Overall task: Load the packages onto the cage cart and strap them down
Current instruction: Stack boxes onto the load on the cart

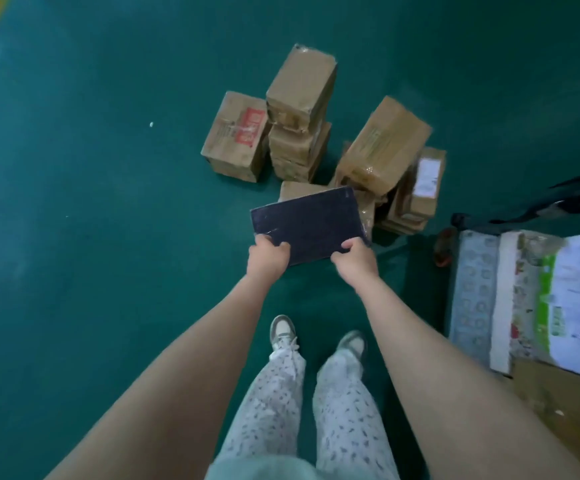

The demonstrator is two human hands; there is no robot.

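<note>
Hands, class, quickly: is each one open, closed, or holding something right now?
Left hand: grips the dark flat package by its near edge.
Right hand: grips that same package.

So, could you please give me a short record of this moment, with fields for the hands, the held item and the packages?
held item: dark flat package, in both hands
left hand: grips its near edge, left corner
right hand: grips its near edge, right corner
on floor: brown cardboard boxes, clustered, some stacked, on green floor
right edge: printed white package, apart from the cluster
</note>
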